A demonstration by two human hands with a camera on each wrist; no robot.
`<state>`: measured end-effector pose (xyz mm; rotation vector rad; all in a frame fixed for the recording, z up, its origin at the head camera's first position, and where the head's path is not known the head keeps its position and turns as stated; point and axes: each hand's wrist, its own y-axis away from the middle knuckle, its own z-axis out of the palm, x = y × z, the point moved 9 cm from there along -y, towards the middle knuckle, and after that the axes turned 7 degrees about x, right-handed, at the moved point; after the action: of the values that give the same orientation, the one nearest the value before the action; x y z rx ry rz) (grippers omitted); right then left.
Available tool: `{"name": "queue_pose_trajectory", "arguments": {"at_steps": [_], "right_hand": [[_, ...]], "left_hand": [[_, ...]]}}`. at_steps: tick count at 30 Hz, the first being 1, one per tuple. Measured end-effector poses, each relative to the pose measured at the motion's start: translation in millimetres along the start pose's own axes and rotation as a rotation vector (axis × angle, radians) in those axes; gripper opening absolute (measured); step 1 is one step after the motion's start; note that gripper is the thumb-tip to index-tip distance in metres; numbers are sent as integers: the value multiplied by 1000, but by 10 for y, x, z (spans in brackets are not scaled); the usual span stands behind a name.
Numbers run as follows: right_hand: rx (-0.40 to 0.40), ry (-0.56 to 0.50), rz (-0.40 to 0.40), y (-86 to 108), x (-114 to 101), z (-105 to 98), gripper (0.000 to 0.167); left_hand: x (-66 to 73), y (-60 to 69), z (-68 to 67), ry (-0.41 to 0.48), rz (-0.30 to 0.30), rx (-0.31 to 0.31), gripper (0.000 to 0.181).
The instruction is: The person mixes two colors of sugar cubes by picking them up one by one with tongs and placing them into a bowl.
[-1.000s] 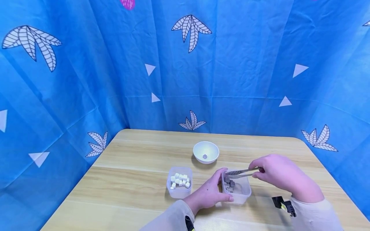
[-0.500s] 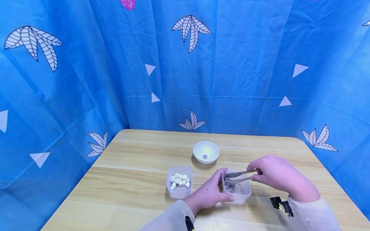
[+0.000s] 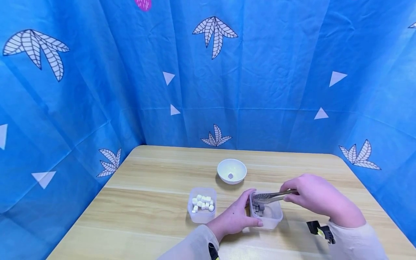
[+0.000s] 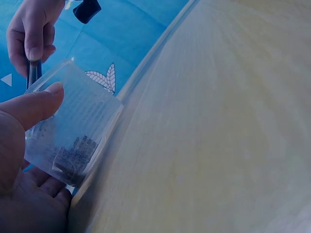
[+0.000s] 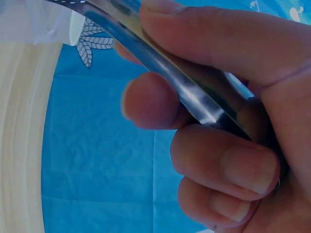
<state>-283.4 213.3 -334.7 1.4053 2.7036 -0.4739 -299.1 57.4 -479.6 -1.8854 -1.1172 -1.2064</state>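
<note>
My left hand (image 3: 234, 216) grips the left side of a clear plastic container (image 3: 272, 221), with the thumb at the near side and fingers at the far side. Several grey cubes (image 3: 259, 208) lie at the container's left end; in the left wrist view they show dark through the wall. In my right hand (image 3: 313, 195) is a pair of metal tongs (image 5: 194, 99), the fingers curled round its handle. The perforated tips reach down into the container over the cubes, arms nearly together. Whether a cube sits between the tips, I cannot tell.
A second plastic container (image 3: 202, 218) with several white cubes (image 3: 203, 203) stands left of my left hand. Behind, a white bowl (image 3: 232, 166) holds one small pale grey cube (image 3: 230, 176). A blue patterned curtain (image 3: 208, 90) hangs behind the wooden table (image 3: 146, 202).
The tongs' arms were spread apart half a second ago and are now closer together. My right hand has shifted slightly right. The left hand and container stay in place.
</note>
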Motion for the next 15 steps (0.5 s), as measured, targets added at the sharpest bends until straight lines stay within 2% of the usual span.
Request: {"name": "queue_pose_trajectory", "arguments": {"at_steps": [8,15], "right_hand": [[38,-36,-17,75,47,-149,13],[166,-53,-58,126,57,-336,18]], "left_hand": [[1,-2,3,-3,-1,1,99],[-11,-9,-1,1,-31,0,98]]}}
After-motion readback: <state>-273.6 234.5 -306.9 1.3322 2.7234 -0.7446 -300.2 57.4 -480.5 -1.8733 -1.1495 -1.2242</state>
